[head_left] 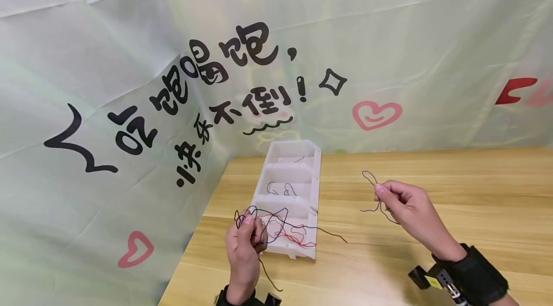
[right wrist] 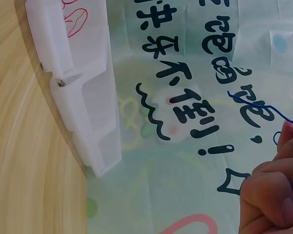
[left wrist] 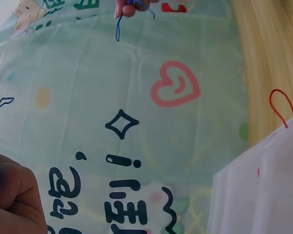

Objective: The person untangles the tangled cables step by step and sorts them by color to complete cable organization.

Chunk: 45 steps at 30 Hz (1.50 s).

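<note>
Head view: a white bin (head_left: 308, 185) of three compartments stands on the desk (head_left: 475, 186) close to its back-left corner, its far end near the back edge. Red threads (head_left: 298, 239) lie in the compartment nearest the person, some thin dark strands (head_left: 286, 191) in the middle one, and a short dark strand (head_left: 299, 159) in the farthest. The left hand (head_left: 246, 246), thumb and fingers pinched together on a tangle of dark threads (head_left: 276, 219), is over the front-left part of the near compartment, hiding some of it; one end trails past the bin's right side. The right hand (head_left: 408, 203) pinches a looped blue thread (head_left: 372, 179) above the desk, well to the right of the bin. Left-wrist footage adds a red loop (left wrist: 271, 102) poking above the bin's rim, which is hard to make out from the head. Right-wrist footage alone shows a dark smudge (right wrist: 62, 83) on the bin's outer side. Behind the desk's back edge and beside its left edge hangs a pale green cloth (head_left: 432, 56) with black lettering (head_left: 259, 47). Black straps (head_left: 473, 275) circle both wrists.
</note>
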### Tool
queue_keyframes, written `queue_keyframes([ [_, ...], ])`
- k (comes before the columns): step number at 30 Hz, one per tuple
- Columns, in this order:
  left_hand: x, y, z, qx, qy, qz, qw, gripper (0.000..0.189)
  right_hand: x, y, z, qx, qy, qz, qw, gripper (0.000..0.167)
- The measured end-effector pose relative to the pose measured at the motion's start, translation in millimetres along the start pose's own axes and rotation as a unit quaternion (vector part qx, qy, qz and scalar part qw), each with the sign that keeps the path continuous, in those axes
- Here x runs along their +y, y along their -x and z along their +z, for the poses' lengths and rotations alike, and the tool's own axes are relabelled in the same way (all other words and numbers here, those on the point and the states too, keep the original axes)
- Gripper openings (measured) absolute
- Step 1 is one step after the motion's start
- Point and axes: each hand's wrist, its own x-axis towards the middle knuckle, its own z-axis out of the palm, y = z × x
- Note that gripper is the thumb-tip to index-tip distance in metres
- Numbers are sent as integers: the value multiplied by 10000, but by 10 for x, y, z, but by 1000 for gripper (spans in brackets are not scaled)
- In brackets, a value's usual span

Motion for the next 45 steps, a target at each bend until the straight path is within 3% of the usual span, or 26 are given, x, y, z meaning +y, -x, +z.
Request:
queue_keyframes([
  [6,16,30,6,90,-108,-296,9995,42,-3,-104,79,-242,40,95,9997,19],
  [14,18,47,-1,138,-109,-434,9989,40,-9,-267,185,-456,-9,187,9988,22],
  [32,-24,42,-84,-20,-258,-412,9988,41,82,-698,482,-898,-163,385,9951,21],
  [38,-53,56,-110,65,-248,-556,9981,41,150,-851,596,-1001,-132,407,9941,20],
  [45,-72,37,-136,-57,-282,-454,9986,42,226,-1040,719,-1005,45,418,9940,15],
])
